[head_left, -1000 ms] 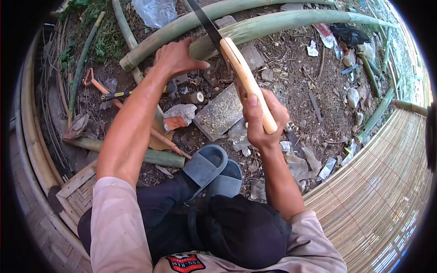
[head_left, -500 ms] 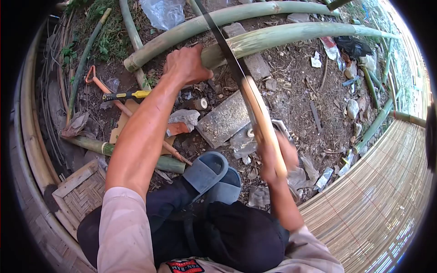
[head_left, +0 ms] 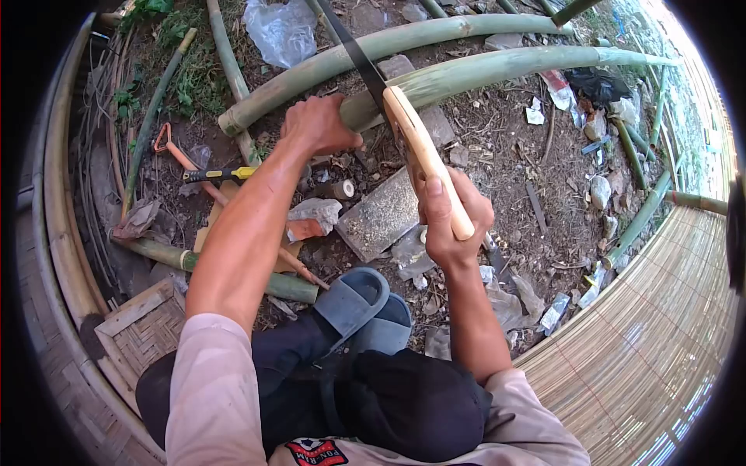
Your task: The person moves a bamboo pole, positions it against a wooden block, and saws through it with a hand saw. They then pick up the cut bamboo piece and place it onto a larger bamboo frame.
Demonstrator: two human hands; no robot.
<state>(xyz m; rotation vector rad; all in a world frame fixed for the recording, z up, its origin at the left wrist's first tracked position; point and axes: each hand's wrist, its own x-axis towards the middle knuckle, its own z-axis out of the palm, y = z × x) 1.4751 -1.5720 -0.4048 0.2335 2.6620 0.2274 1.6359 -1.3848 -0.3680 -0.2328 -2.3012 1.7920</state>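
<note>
My left hand (head_left: pixel 315 128) is closed round the near end of a green bamboo pole (head_left: pixel 505 66); its fingertips are partly hidden. In my right hand (head_left: pixel 458 213) is the pale wooden handle of a handsaw (head_left: pixel 423 147), the thumb lying along its side. The dark blade (head_left: pixel 359 60) crosses the pole just right of my left hand and points away from me. Whether it sits in a cut cannot be made out. Behind lies a second bamboo pole (head_left: pixel 373 33), roughly alongside the first.
A sawdust-covered block (head_left: pixel 381 213) lies on the littered soil below the saw. Left of it are a yellow-black tool (head_left: pixel 221 174), a broken brick piece (head_left: pixel 311 220) and a cut bamboo length (head_left: pixel 291 284). A slatted bamboo screen (head_left: pixel 629 334) stands at right, a woven panel (head_left: pixel 144 330) at left.
My right hand has pushed the handsaw forward, away from my body, so the handle now sits close to the pole. My left hand keeps its hold on the pole end.
</note>
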